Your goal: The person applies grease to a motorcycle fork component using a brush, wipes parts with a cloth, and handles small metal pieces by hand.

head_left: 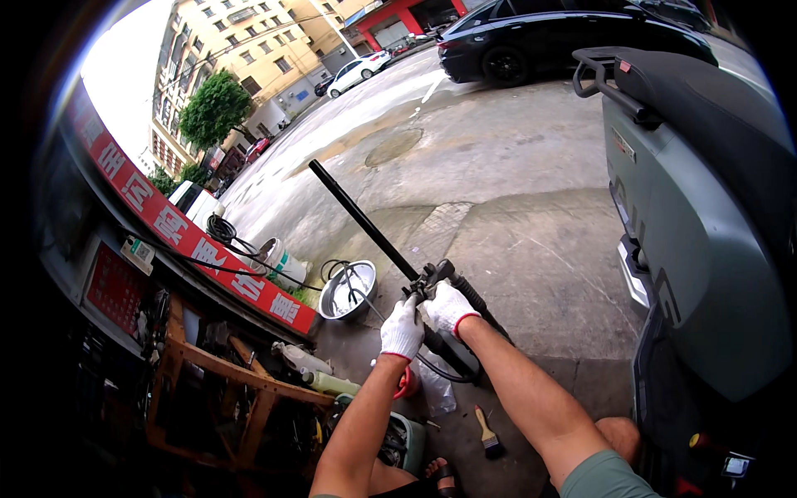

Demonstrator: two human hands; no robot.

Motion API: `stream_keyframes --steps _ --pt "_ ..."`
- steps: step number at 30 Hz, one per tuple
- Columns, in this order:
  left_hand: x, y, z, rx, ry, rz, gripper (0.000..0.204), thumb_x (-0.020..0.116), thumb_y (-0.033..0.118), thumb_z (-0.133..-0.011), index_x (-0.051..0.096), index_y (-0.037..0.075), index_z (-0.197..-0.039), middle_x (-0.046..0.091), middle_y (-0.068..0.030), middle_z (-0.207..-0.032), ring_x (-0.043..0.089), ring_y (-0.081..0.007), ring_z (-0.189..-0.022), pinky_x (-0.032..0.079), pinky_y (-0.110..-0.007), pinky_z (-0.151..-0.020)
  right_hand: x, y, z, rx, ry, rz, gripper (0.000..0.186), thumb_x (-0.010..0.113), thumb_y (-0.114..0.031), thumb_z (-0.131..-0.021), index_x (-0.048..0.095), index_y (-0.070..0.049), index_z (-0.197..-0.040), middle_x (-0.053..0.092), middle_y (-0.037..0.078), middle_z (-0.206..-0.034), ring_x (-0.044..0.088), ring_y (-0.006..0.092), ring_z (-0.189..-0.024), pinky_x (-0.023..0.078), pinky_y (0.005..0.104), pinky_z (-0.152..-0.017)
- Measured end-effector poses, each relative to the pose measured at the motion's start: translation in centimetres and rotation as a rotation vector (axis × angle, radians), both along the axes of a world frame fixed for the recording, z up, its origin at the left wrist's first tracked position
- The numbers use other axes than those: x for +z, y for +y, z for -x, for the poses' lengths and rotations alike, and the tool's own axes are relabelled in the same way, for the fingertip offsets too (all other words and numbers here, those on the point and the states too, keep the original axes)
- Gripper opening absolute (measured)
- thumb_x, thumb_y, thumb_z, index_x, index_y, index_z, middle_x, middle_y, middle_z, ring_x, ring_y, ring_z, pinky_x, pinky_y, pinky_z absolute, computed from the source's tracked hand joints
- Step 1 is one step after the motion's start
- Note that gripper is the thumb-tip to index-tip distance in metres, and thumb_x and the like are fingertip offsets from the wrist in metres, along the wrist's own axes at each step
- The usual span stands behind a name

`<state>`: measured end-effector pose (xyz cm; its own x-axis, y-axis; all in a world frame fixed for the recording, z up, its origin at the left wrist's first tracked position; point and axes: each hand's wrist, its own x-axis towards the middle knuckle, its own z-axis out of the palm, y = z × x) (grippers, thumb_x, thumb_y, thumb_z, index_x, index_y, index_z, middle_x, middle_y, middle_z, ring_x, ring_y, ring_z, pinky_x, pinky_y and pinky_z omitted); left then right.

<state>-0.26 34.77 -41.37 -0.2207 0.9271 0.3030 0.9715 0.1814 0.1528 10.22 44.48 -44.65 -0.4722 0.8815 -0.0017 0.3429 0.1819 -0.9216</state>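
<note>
Left hand (402, 334) and right hand (449, 308) curl gloved fingers snugly around a black fitting (429, 277), black tube (364, 219) rising beyond them, in apparent adjustment calling for steady support

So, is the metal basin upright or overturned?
Upright: the basin has its open top facing up, with its pale inside showing.

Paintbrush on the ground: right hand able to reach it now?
Probably yes, once free: the gloved right hand is busy at the black tubular tool, but the paintbrush lies uncovered, near the sandaled foot.
</note>
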Motion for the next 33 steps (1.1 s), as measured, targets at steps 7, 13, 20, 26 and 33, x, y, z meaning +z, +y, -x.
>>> stream_keyframes --steps 7,13,20,26,33 --pt "0.3 -0.4 0.2 0.034 -0.024 0.020 0.032 0.054 0.019 -0.093 0.062 0.009 -0.122 0.064 -0.0188 -0.103 0.065 -0.0377 -0.094 0.052 -0.046 -0.082 1.8 -0.5 -0.2 0.108 -0.066 0.033 0.042 0.066 -0.025 -0.080 0.059 0.005 -0.109 0.066 0.031 -0.104 0.064 0.0436 -0.100 0.053 0.0462 -0.085" --pt "-0.1 -0.5 0.9 0.019 0.003 0.014 0.033 0.054 0.021 -0.093 0.062 0.010 -0.123 0.064 -0.0188 -0.101 0.067 -0.0378 -0.088 0.054 -0.048 -0.076 2.2 -1.5 0.0 0.059 -0.070 0.058 0.043 0.066 -0.026 -0.080 0.059 0.005 -0.109 0.066 0.031 -0.107 0.063 0.0435 -0.105 0.052 0.0447 -0.090" --pt "0.9 -0.8 0.5 0.091 -0.033 0.047 0.031 0.053 0.021 -0.094 0.063 0.008 -0.120 0.065 -0.0194 -0.102 0.065 -0.0389 -0.095 0.052 -0.047 -0.082 2.2 -1.8 0.4 0.025 -0.072 0.069 0.046 0.066 -0.027 -0.082 0.056 0.005 -0.115 0.066 0.031 -0.108 0.063 0.0441 -0.105 0.051 0.0462 -0.091" --pt "1.2 -0.9 0.9 0.130 -0.052 0.088 0.030 0.054 0.021 -0.093 0.063 0.007 -0.119 0.065 -0.0193 -0.106 0.065 -0.0384 -0.097 0.052 -0.046 -0.085 2.8 -2.0 0.9 0.020 -0.097 0.066 0.043 0.065 -0.026 -0.085 0.055 0.005 -0.113 0.066 0.031 -0.106 0.064 0.0442 -0.103 0.051 0.0477 -0.090" --pt "0.0 1.0 3.6 0.192 -0.132 -0.113 0.033 0.056 0.021 -0.092 0.058 0.009 -0.123 0.061 -0.0204 -0.114 0.064 -0.0399 -0.101 0.051 -0.047 -0.087 1.6 -1.6 2.7 0.014 -0.117 0.012 0.046 0.063 -0.026 -0.085 0.051 0.008 -0.114 0.066 0.033 -0.102 0.065 0.0450 -0.100 0.052 0.0498 -0.086"
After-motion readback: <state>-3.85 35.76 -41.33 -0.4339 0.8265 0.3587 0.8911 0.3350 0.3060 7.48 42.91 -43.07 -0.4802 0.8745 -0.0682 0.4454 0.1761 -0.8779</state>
